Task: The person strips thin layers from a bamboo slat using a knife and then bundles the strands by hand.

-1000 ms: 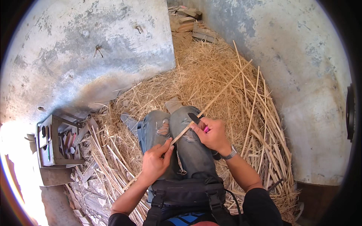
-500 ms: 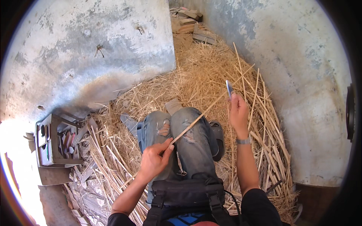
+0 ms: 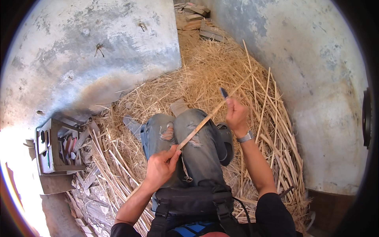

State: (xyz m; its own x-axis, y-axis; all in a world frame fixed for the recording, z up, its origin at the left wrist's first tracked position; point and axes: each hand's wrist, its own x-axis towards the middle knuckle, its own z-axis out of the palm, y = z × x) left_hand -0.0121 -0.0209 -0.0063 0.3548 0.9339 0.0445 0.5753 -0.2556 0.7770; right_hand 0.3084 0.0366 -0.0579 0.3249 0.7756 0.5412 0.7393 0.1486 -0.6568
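A long, thin bamboo strip (image 3: 201, 125) slants across my thighs toward the far right. My left hand (image 3: 161, 168) is closed on its near part, thumb laid along it, in front of my knees. Farther out and to the right, my right hand (image 3: 237, 114) is closed round a small knife, whose handle is hidden in the fist. The dark knife blade (image 3: 224, 93) points up and to the left, close beside the strip. Whether blade and strip touch, I cannot tell. Beneath both hands are my torn jeans (image 3: 197, 154).
Loose shavings (image 3: 209, 67) cover the floor around me. Bamboo strips (image 3: 282, 158) lie piled along the right wall, and more strips (image 3: 112, 162) lie to my left. A small wooden cabinet (image 3: 49, 146) stands at the left. Wood pieces (image 3: 211, 33) are stacked at the far end.
My right hand with the knife has moved left and slightly nearer, to the strip's side. The blade has tilted further left. My left hand keeps its hold on the strip.
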